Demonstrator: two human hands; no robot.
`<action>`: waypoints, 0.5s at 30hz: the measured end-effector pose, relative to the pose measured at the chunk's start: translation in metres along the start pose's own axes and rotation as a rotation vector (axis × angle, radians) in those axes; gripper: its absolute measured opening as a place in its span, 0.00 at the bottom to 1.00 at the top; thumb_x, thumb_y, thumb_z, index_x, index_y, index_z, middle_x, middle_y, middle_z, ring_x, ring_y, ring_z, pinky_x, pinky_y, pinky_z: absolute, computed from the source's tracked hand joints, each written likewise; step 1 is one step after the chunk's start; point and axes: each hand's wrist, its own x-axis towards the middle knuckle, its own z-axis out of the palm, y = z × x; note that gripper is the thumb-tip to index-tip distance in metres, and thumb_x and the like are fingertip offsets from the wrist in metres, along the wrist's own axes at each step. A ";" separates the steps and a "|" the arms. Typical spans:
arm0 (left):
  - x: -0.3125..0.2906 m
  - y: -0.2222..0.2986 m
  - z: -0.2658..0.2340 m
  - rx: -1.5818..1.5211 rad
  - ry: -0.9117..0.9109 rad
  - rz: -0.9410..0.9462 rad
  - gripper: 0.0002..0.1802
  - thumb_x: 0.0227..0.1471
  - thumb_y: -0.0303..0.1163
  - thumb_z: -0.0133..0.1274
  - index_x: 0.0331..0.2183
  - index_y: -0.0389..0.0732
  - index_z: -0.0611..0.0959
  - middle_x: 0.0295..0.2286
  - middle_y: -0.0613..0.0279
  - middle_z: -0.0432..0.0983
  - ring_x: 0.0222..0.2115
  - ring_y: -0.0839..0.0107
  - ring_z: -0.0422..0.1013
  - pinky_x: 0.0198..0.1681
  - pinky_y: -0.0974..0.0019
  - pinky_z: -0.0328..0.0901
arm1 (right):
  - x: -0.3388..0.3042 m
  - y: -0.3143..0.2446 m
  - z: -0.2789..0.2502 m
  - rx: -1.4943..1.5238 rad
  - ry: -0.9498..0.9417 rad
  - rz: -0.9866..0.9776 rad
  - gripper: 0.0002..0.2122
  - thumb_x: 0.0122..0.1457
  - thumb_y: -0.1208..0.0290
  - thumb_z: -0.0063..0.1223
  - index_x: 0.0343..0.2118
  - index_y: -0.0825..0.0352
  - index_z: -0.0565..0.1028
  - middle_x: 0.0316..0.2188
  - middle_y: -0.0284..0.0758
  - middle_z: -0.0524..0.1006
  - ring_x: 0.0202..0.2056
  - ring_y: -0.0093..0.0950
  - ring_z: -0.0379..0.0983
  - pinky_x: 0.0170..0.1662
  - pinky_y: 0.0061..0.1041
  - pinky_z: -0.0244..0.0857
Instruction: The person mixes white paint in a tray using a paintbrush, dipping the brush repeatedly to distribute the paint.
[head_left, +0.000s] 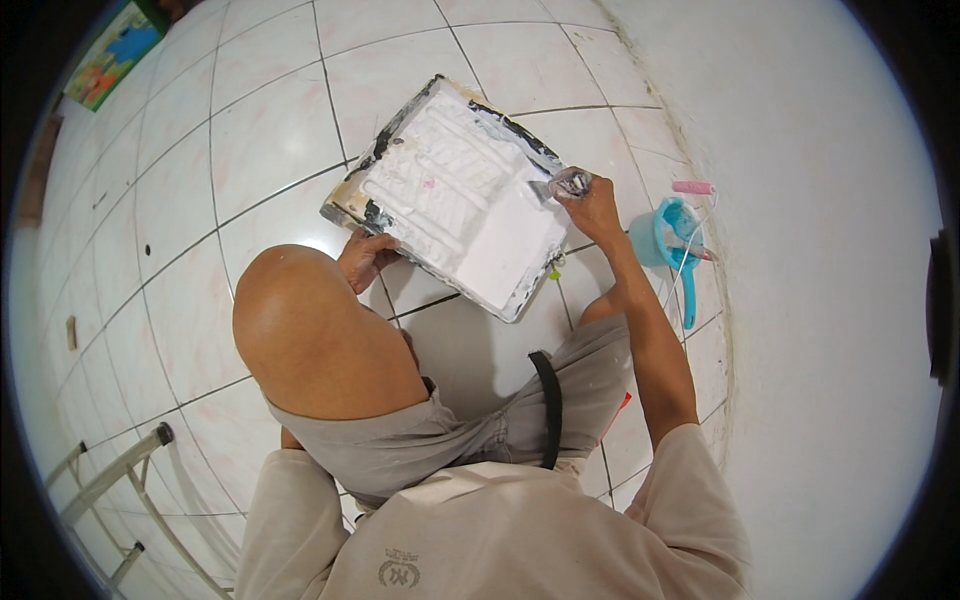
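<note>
A paint tray (425,228) with ridges, its rim crusted with dried paint, lies turned at an angle on the floor in front of me. White paint (503,248) pools in its lower right part. My left hand (367,258) is closed on the tray's near left edge, its fingers partly hidden. In my right hand (598,210), at the tray's right side, I grip a paint-smeared scraper (541,191). Its metal blade points left over the white paint; whether it touches the paint I cannot tell.
Right of the tray, a light blue dipper (648,243) holds a paintbrush (690,246). A pink paint roller (693,188) lies beside it, near the white wall (830,300). Metal ladder-like legs (125,462) stand at lower left. A green picture-covered panel (115,52) is at upper left.
</note>
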 end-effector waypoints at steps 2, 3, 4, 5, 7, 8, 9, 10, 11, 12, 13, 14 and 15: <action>0.001 -0.002 0.006 -0.006 0.007 -0.021 0.30 0.41 0.18 0.52 0.49 0.36 0.64 0.42 0.54 0.70 0.42 0.60 0.70 0.48 0.52 0.66 | -0.001 0.000 -0.006 0.031 0.003 0.036 0.07 0.46 0.72 0.59 0.27 0.70 0.76 0.18 0.39 0.74 0.20 0.25 0.67 0.28 0.24 0.63; 0.000 -0.002 0.007 -0.032 0.006 -0.025 0.30 0.41 0.16 0.52 0.48 0.35 0.62 0.41 0.52 0.70 0.41 0.58 0.70 0.48 0.52 0.66 | -0.002 0.000 -0.008 0.068 0.005 0.067 0.08 0.45 0.74 0.60 0.28 0.70 0.76 0.19 0.34 0.75 0.21 0.21 0.67 0.29 0.22 0.64; -0.001 0.000 0.008 -0.056 0.005 -0.023 0.30 0.40 0.15 0.52 0.47 0.34 0.60 0.39 0.50 0.70 0.41 0.57 0.71 0.48 0.51 0.66 | -0.002 0.005 -0.010 0.065 0.007 0.068 0.08 0.45 0.74 0.60 0.28 0.70 0.76 0.19 0.34 0.75 0.21 0.21 0.67 0.29 0.22 0.64; 0.001 -0.002 0.008 -0.057 0.002 -0.024 0.30 0.40 0.15 0.52 0.47 0.34 0.60 0.39 0.50 0.70 0.41 0.57 0.71 0.48 0.51 0.66 | -0.002 0.010 -0.012 0.008 0.032 0.042 0.08 0.46 0.72 0.60 0.27 0.70 0.76 0.19 0.39 0.75 0.20 0.26 0.68 0.28 0.24 0.63; 0.003 -0.004 0.008 -0.056 -0.014 -0.013 0.30 0.40 0.15 0.52 0.46 0.32 0.60 0.39 0.48 0.70 0.40 0.56 0.71 0.48 0.51 0.66 | -0.006 0.011 -0.011 -0.045 0.052 0.015 0.08 0.46 0.70 0.59 0.27 0.69 0.76 0.18 0.44 0.74 0.20 0.32 0.69 0.28 0.27 0.63; 0.002 -0.004 0.006 -0.056 -0.010 -0.013 0.30 0.40 0.15 0.52 0.46 0.32 0.60 0.39 0.48 0.70 0.40 0.56 0.71 0.48 0.51 0.66 | -0.012 0.007 -0.006 -0.054 0.009 0.001 0.08 0.45 0.70 0.59 0.27 0.69 0.76 0.19 0.44 0.75 0.20 0.32 0.70 0.28 0.27 0.64; 0.002 -0.004 0.004 -0.064 -0.023 -0.003 0.31 0.40 0.15 0.52 0.47 0.32 0.59 0.39 0.48 0.70 0.40 0.56 0.71 0.48 0.51 0.66 | -0.015 0.004 -0.003 -0.062 -0.033 -0.013 0.09 0.45 0.70 0.60 0.27 0.69 0.76 0.20 0.45 0.75 0.21 0.33 0.71 0.28 0.28 0.64; 0.003 -0.005 0.004 -0.073 -0.042 0.005 0.31 0.40 0.15 0.52 0.47 0.33 0.58 0.39 0.48 0.70 0.40 0.56 0.71 0.48 0.50 0.66 | -0.016 0.006 -0.001 0.003 -0.011 -0.016 0.09 0.44 0.70 0.60 0.28 0.69 0.76 0.19 0.45 0.75 0.20 0.34 0.72 0.28 0.29 0.64; 0.004 -0.006 0.003 -0.073 -0.044 0.003 0.31 0.40 0.15 0.52 0.47 0.33 0.58 0.39 0.48 0.70 0.40 0.56 0.71 0.48 0.50 0.66 | -0.014 0.010 -0.004 0.002 -0.010 -0.014 0.09 0.44 0.70 0.60 0.28 0.69 0.76 0.19 0.45 0.75 0.20 0.34 0.72 0.28 0.29 0.64; 0.005 -0.007 0.003 -0.079 -0.023 -0.005 0.32 0.40 0.15 0.52 0.48 0.33 0.57 0.39 0.48 0.70 0.40 0.56 0.71 0.48 0.50 0.67 | -0.012 0.013 -0.008 0.003 0.011 0.006 0.10 0.44 0.70 0.60 0.28 0.69 0.76 0.19 0.45 0.75 0.20 0.35 0.72 0.28 0.30 0.64; 0.005 -0.007 0.002 -0.084 0.000 -0.011 0.33 0.41 0.14 0.52 0.48 0.33 0.56 0.39 0.47 0.70 0.40 0.56 0.71 0.47 0.50 0.67 | -0.010 0.010 -0.010 0.007 0.031 0.026 0.10 0.44 0.70 0.61 0.28 0.69 0.76 0.19 0.45 0.75 0.20 0.36 0.72 0.28 0.31 0.64; 0.004 -0.007 0.002 -0.083 0.001 -0.012 0.33 0.41 0.14 0.52 0.48 0.33 0.56 0.39 0.47 0.70 0.40 0.56 0.71 0.47 0.50 0.67 | -0.009 0.000 -0.014 -0.023 0.039 0.058 0.09 0.43 0.71 0.60 0.28 0.69 0.77 0.20 0.45 0.76 0.21 0.37 0.73 0.28 0.31 0.65; 0.003 -0.007 0.001 -0.078 0.007 -0.009 0.34 0.41 0.14 0.52 0.48 0.33 0.54 0.39 0.47 0.70 0.40 0.56 0.71 0.47 0.49 0.66 | -0.012 0.005 -0.011 -0.021 0.038 0.058 0.09 0.43 0.71 0.60 0.28 0.69 0.77 0.20 0.45 0.76 0.21 0.37 0.73 0.28 0.31 0.65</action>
